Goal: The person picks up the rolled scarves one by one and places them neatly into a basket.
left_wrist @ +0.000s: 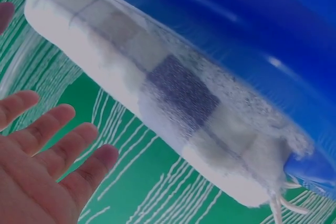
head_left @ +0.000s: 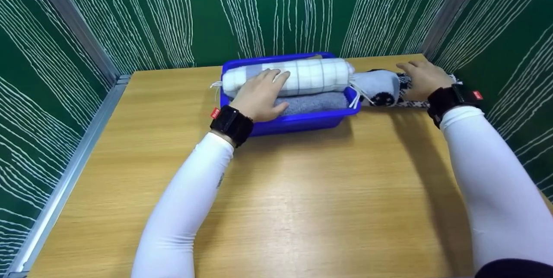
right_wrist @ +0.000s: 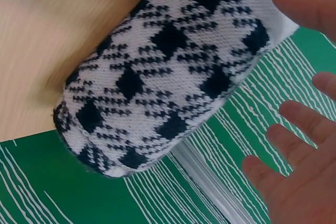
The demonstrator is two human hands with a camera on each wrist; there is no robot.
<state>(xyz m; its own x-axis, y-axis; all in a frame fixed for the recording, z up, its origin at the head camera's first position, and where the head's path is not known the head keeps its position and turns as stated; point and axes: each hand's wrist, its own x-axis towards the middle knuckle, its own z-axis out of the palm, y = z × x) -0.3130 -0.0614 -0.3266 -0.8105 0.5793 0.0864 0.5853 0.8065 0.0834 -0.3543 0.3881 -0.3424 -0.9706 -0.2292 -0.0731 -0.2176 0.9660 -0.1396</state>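
A blue plastic basket stands near the back of the table. Across its top lies a rolled white checked scarf with fringe at both ends, and a grey rolled cloth sits in front of it. My left hand is over the left half of the scarf, fingers straight and spread; contact is hard to tell. Right of the basket lies a rolled black, white and grey knitted piece, its far part hidden in the head view. My right hand reaches over it, fingers extended and gripping nothing.
The wooden table stretches in front of the basket. Green walls with white wavy lines close in the back and both sides. Metal posts stand at the corners, and a metal rail runs along the left edge.
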